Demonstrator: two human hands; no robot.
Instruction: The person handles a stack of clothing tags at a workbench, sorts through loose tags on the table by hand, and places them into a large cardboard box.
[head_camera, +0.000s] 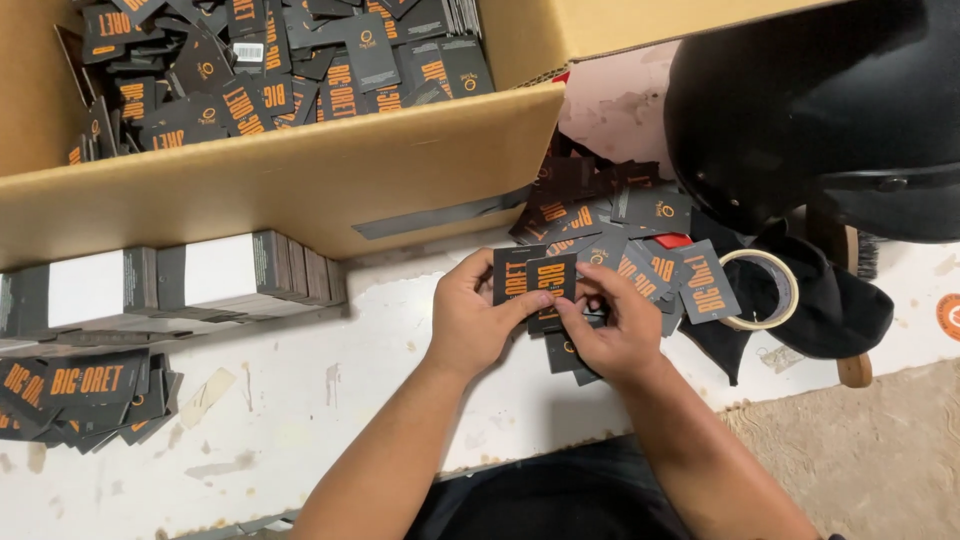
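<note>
My left hand (470, 318) and my right hand (615, 330) meet over the white table (330, 400), both pinching a small stack of black cards with orange print (535, 282). The left thumb and fingers grip the stack's left side; the right fingertips hold its lower right corner. More of the same black cards (620, 225) lie scattered just beyond and to the right of my hands, a few tucked under them.
A large cardboard box (300, 175) full of loose black cards stands at the back left. Banded card stacks (200, 275) and a loose pile (85, 395) lie at the left. A tape roll (770, 290), black cloth and a black helmet (830, 110) sit at the right.
</note>
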